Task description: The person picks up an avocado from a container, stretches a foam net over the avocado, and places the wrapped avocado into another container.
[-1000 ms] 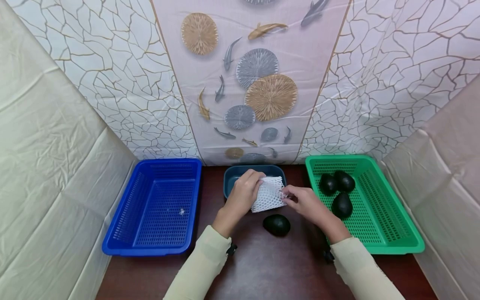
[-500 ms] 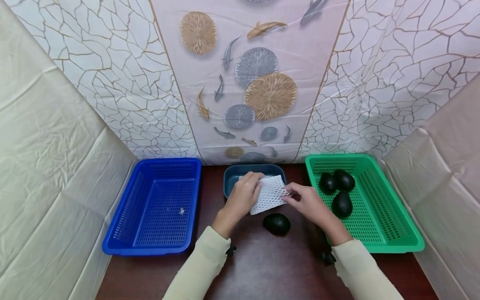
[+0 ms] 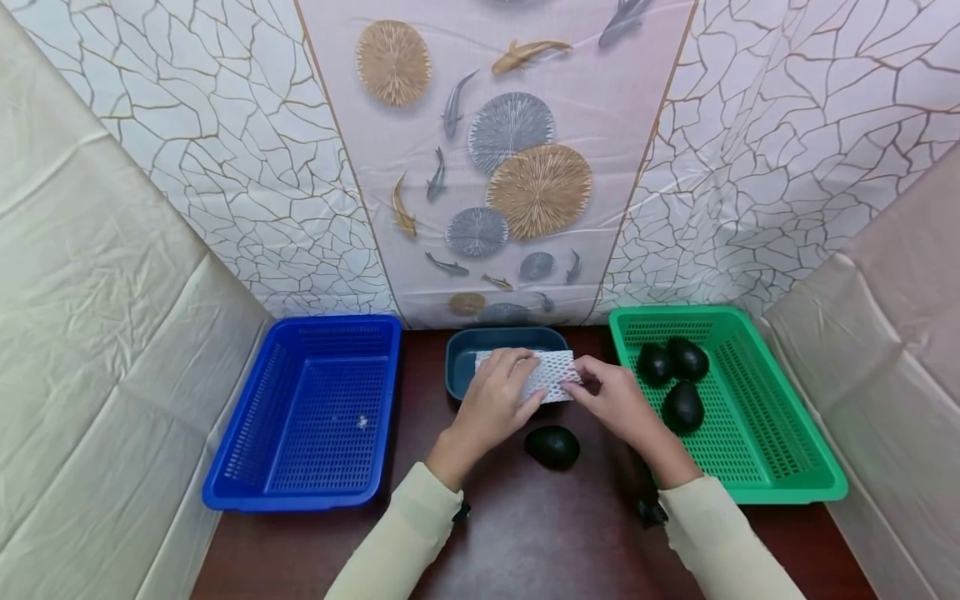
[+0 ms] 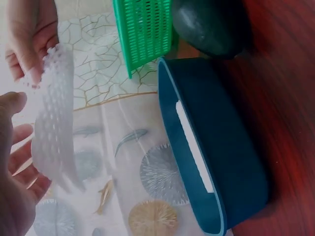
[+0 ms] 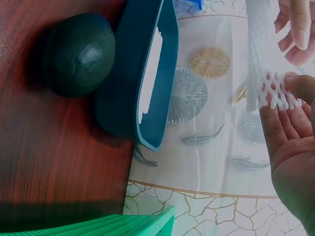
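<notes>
Foam net point(image 3: 557, 375): a white, open-meshed sleeve with a fringed edge is being suspended above the teal tray point(image 4: 231, 132), appearing flat and roughly rectangular from the head view, thin and slightly bowed from the left wrist view.
Right hand point(image 3: 618, 400): the net's fringed end is being pinched between thumb and fingers at 3 o'clock of the net.
Left hand point(image 3: 495, 396): thumb and fingers are being held loosely apart around the net's 9 o'clock side; whether the mesh is being touched cannot be told.
Tray: a white item point(image 4: 194, 147) is being contained.
Avocado point(image 3: 552, 448): dark, glossy, being supported on its side by the surface point(image 3: 540, 533) at 6 o'clock of the net.
Green basket point(image 3: 742, 454): three dark avocados point(image 3: 683, 408) are being held between its 9 and 11 o'clock, the basket being placed at 3 o'clock of the net.
Blue basket point(image 3: 322, 458): a small white scrap point(image 3: 363, 422) is being held there, at 9 o'clock of the net.
</notes>
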Tool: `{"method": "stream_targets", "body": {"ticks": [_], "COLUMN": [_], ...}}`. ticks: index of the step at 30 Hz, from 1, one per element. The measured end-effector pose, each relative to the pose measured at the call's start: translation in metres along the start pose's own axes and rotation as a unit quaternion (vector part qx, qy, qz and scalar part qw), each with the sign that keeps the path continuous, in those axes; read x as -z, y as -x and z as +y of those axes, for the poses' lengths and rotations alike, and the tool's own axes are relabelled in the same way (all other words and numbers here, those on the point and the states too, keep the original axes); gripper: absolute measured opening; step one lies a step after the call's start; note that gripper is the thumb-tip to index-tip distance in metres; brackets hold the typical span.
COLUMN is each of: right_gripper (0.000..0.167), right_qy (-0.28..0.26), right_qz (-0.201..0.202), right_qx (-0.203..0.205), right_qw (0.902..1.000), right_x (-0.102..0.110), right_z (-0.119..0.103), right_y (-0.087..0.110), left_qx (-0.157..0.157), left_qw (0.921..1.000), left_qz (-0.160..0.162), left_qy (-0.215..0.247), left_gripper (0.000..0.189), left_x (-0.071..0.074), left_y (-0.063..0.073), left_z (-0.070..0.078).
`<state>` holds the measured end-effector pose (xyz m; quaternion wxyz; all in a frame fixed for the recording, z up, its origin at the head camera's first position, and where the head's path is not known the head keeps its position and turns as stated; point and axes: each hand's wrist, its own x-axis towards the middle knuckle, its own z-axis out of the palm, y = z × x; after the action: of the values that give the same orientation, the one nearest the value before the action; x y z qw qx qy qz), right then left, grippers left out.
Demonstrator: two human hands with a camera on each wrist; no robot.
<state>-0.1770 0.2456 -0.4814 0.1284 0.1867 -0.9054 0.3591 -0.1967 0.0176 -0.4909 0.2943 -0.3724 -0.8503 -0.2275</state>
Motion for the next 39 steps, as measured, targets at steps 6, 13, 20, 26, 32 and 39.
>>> {"method": "stream_targets", "body": {"ticks": [6,13,20,26,32,39], "right_gripper": [0.016,0.030,0.027,0.020,0.017,0.015], "right_qy": [-0.027,-0.018,0.012,0.068,0.056,0.046], "right_qz": [0.009,0.005,-0.045,-0.032,-0.023,-0.031], "right_qx": [0.011,0.039,0.015,0.054,0.031,0.010], "right_qw": [0.9995,0.9991,0.9988,0.9957,0.9977,0.9984], "right_x": [-0.001,0.002,0.003,-0.004,-0.010,-0.016], "right_z": [-0.003,-0.005,0.006,0.018,0.026,0.034], "right_y": [0.000,0.001,0.001,0.010,0.016,0.025], "left_qx": [0.005,0.019,0.037,0.040,0.055,0.063], "left_qw": [0.9995,0.9978,0.9943,0.9916,0.9897,0.9887], "left_qz": [-0.027,-0.002,0.010,0.027,0.042,0.042], "left_qy": [0.016,0.063,0.100,0.120,0.125,0.129], "left_gripper": [0.043,0.028,0.024,0.017,0.011,0.010], "left_x": [-0.007,-0.010,-0.009,-0.006,-0.002,0.001], "left_y": [0.004,0.006,0.005,0.004,0.004,0.004], "left_z": [0.003,0.005,0.006,0.005,0.000,-0.002]}}
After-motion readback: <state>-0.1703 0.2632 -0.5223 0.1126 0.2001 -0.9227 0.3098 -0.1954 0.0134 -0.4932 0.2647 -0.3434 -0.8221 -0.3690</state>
